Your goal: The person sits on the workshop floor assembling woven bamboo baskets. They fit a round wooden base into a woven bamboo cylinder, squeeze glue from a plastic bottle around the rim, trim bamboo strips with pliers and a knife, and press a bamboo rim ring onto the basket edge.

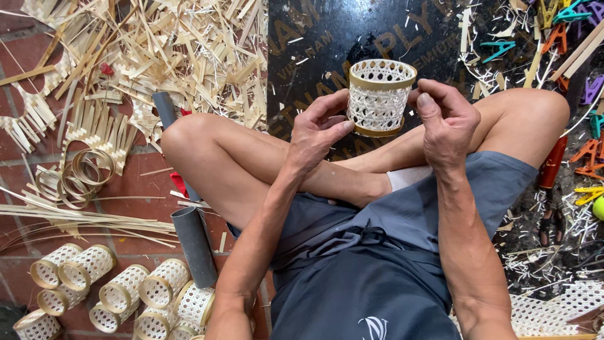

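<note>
A brick floor strewn with bamboo strips lies left, a dark board far ahead. The person sits cross-legged, holding a woven cup upright above the knees. The left hand pinches its near left side, thumb at the bottom rim. The right hand curls against its right side, fingers bent. Finished cups lie near left beside a grey pipe. Coloured clips scatter far right.

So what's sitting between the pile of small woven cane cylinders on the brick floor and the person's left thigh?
Head view: a grey plastic pipe lies between the woven cylinders and the thigh.
</note>
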